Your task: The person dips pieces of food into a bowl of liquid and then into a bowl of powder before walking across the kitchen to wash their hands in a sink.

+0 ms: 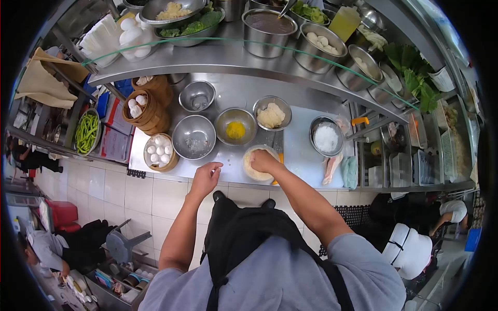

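Note:
My right hand (264, 161) is down in a bowl of pale crumbs (257, 175) at the counter's front edge. Its fingers are curled into the crumbs, and whatever they hold is hidden. Just left of that bowl, my left hand (207, 175) hovers by the edge with nothing in it, fingers loosely bent and apart. Behind the crumbs stand a steel bowl with yellow egg (235, 129) and another with a pale, doughy mixture (272, 114). A nearly bare steel bowl (194, 137) is closest to my left hand, with a smaller steel bowl (197, 96) behind it.
Bamboo steamers (150, 111) and a basket of white balls (160, 151) stand at left. At right, a bowl of white powder (326, 138) sits on a cutting board (301, 168) beside raw meat (332, 168). A steel shelf (218, 65) with filled containers overhangs the back. Other people are nearby.

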Demonstrator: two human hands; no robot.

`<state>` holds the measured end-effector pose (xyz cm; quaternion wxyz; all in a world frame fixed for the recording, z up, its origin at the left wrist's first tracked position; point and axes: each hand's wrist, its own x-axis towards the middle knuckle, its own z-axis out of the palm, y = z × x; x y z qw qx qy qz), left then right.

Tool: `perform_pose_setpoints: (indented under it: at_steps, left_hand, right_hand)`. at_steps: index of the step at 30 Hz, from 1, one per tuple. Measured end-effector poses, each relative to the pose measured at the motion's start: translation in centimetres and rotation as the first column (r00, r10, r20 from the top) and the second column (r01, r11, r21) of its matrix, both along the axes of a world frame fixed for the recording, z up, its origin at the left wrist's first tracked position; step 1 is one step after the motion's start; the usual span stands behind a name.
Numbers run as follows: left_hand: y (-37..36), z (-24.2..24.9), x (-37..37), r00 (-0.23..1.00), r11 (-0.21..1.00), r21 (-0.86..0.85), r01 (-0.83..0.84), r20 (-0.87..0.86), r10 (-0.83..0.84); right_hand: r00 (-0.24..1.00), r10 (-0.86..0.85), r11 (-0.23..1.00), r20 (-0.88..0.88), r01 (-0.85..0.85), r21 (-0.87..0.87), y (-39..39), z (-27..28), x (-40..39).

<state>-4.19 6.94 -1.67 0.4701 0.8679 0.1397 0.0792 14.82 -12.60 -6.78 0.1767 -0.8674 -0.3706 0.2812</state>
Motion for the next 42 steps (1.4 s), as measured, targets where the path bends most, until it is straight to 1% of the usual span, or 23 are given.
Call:
perform_pose_setpoints:
  at_steps: [1, 2, 4, 5, 7, 8, 9, 11, 14, 15, 17, 18, 20, 24, 26, 29, 31, 34, 36, 37, 39, 40, 42]
  left_hand:
    - [0.0, 0.1, 0.4, 1.0, 1.0, -0.004, 0.008, -0.007, -0.008]
    - [-0.2, 0.3, 0.3, 1.0, 1.0, -0.009, 0.021, -0.02, -0.021]
    - [-0.5, 0.5, 0.6, 0.999, 0.999, -0.006, 0.04, -0.025, -0.041]
    - [-0.5, 0.5, 0.8, 0.998, 0.999, -0.01, 0.05, -0.041, -0.051]
    - [-0.6, 1.1, 1.1, 0.999, 0.999, -0.014, 0.042, -0.02, -0.042]
    - [-0.7, 1.3, 1.0, 1.0, 0.999, -0.022, 0.027, -0.004, -0.027]
    - [-0.8, 1.1, 0.7, 1.0, 0.999, -0.025, 0.023, -0.007, -0.023]
    - [-0.7, 0.6, 0.6, 1.0, 0.998, -0.056, -0.002, 0.005, 0.002]
    - [-0.5, 0.0, 0.1, 1.0, 0.999, -0.031, 0.026, 0.001, -0.026]
    - [-0.3, 0.1, -0.2, 1.0, 0.999, -0.03, 0.023, 0.0, -0.024]
    - [-0.1, 0.2, -0.5, 0.999, 0.999, -0.038, 0.008, -0.036, -0.009]
    - [0.1, 0.3, -0.6, 0.999, 0.999, -0.04, 0.008, -0.036, -0.009]
    - [0.4, 0.3, -0.8, 0.998, 1.0, -0.021, -0.013, -0.066, 0.012]
    - [0.9, -0.3, -1.0, 0.998, 0.999, -0.032, -0.029, -0.059, 0.027]
    - [0.9, -0.6, -1.0, 0.998, 0.997, -0.06, -0.041, -0.049, 0.038]
    - [0.4, 0.0, -1.0, 0.997, 0.999, -0.042, -0.029, -0.07, 0.026]
    - [0.2, -0.7, -1.2, 0.998, 0.999, -0.027, -0.02, -0.064, 0.018]
    - [-0.1, -0.2, -0.5, 0.999, 1.0, -0.01, 0.003, -0.032, -0.003]
    - [-0.4, 0.7, -0.6, 0.996, 0.999, -0.042, -0.015, -0.088, 0.011]
    - [-0.5, 0.5, -0.5, 0.995, 0.999, -0.047, -0.02, -0.096, 0.015]
    - [-0.4, 0.3, -0.8, 0.996, 1.0, -0.019, -0.007, -0.088, 0.005]
    - [-0.4, 0.0, -1.0, 0.998, 0.999, -0.04, -0.005, -0.064, 0.002]
    - [-0.5, 0.0, -1.2, 0.998, 1.0, -0.028, 0.007, -0.066, -0.009]
  right_hand:
    - [0.995, -0.094, 0.993, -0.025, 0.095, 0.062, 0.3, -0.5, 0.3]
    - [0.995, -0.1, 0.993, -0.031, 0.102, 0.063, 0.1, -1.0, 0.1]
    - [0.992, 0.0, 0.999, -0.122, -0.006, -0.051, 0.2, 1.5, 0.7]
    - [0.994, -0.005, 0.999, -0.113, 0.0, -0.046, 0.0, 2.6, 0.5]
    - [0.998, -0.021, 1.0, 0.057, 0.022, -0.013, -1.0, 4.3, -1.4]
    - [0.984, -0.08, 0.996, 0.156, 0.074, 0.044, -1.8, 5.6, -2.4]
    - [0.985, -0.075, 0.997, 0.154, 0.07, 0.041, -2.2, 5.2, -3.0]
    - [0.929, -0.066, 0.998, 0.364, 0.053, 0.047, -2.6, 4.3, -3.2]
    - [0.925, -0.079, 0.997, 0.372, 0.071, 0.036, -2.4, 2.5, -2.2]
    - [0.926, -0.077, 0.997, 0.371, 0.068, 0.037, -2.4, 3.0, -1.9]
    - [0.976, -0.121, 0.993, 0.182, 0.12, 0.012, -2.4, 5.7, -0.8]
    - [0.976, -0.12, 0.993, 0.181, 0.12, 0.01, -2.3, 6.9, -0.1]
    - [0.998, -0.046, 0.98, 0.052, 0.055, -0.193, -2.2, 8.5, 1.3]
    - [0.99, -0.002, 0.991, 0.143, 0.021, -0.134, -2.4, 6.3, 2.6]
    - [0.999, -0.033, 0.987, -0.004, 0.032, -0.154, -2.0, 4.9, 1.4]
    - [0.997, -0.064, 0.991, 0.039, 0.068, -0.117, -2.5, 0.2, -0.7]
    - [0.997, -0.078, 0.991, 0.013, 0.079, -0.107, -2.6, -0.5, -0.7]
    - [0.999, 0.02, 0.982, 0.046, -0.011, -0.186, -1.6, 0.6, 0.7]
    - [0.998, -0.016, 0.997, 0.062, 0.02, -0.071, -0.7, 1.0, 0.5]
    - [0.998, -0.011, 0.997, 0.054, 0.015, -0.076, -0.2, 0.9, 0.2]
    - [0.989, -0.136, 0.988, 0.055, 0.139, -0.064, 0.7, 0.8, -0.1]
    - [0.989, -0.134, 0.989, 0.056, 0.138, -0.059, 1.1, 1.1, 0.4]
    - [0.995, -0.088, 0.985, -0.048, 0.079, -0.156, 1.2, 1.6, 1.1]
